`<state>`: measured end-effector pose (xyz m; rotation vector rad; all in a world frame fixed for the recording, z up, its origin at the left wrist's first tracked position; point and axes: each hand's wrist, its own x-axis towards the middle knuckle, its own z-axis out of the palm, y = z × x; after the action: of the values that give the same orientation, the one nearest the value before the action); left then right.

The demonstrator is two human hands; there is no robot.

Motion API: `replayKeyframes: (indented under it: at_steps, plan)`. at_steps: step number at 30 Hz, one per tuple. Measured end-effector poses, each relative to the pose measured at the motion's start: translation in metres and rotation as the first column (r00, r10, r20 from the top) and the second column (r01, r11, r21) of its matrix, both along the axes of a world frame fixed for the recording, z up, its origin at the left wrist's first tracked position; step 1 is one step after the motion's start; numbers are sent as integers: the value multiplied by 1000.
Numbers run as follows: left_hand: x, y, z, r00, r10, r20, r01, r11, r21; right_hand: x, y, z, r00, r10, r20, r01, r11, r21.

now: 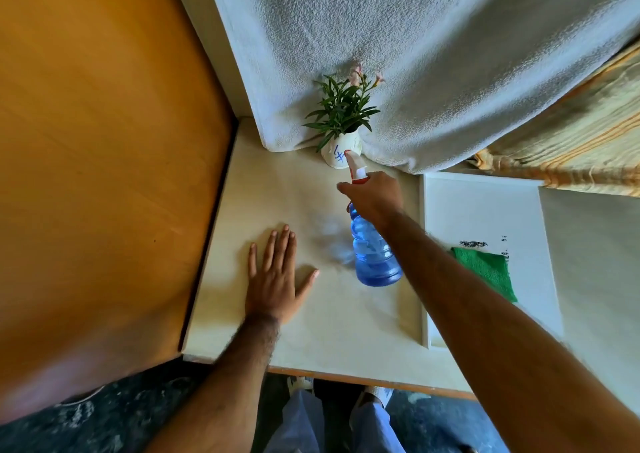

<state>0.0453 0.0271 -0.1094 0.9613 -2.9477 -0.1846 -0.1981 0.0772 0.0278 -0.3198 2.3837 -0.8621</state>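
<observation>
My right hand [375, 196] grips the neck of a blue spray bottle [372, 248] with a white and red nozzle. The bottle hangs tilted above the cream table [311, 331], its nozzle pointing at a small green plant with pink flowers [341, 106] in a white pot [341, 152] marked with blue pen. That pot stands at the back of the table against a grey towel [415, 54]. My left hand [275, 276] lies flat on the table with straight fingers, to the left of the bottle.
A white tray [485, 210] sits on the right, holding a folded green cloth [488, 270]. An orange wooden panel [97, 158] walls off the left side. A striped yellow fabric [571, 133] hangs at the back right. The table's front edge is near my legs.
</observation>
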Motion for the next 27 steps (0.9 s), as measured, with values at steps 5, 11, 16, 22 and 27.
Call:
replayKeyframes:
  at_steps: [5, 11, 16, 22, 27]
  plan:
    - [0, 1, 1, 1000, 1, -5, -1, 1000, -4, -3, 0, -1, 997, 4, 73, -3, 1000, -16]
    - [1, 0, 1, 1000, -3, -14, 3, 1000, -2, -4, 11, -1, 998, -44, 46, 47, 996, -70]
    - [0, 1, 2, 1000, -8, -21, 8, 1000, 12, -18, 38, 28, 980, -194, -53, 172, 943, -286]
    - [3, 0, 3, 1000, -14, -7, 14, 1000, -5, -57, 84, 71, 898, -406, -169, 199, 719, -666]
    - [1, 1, 3, 1000, -14, -12, 15, 1000, 4, -90, 115, 60, 856, -458, -240, 142, 654, -743]
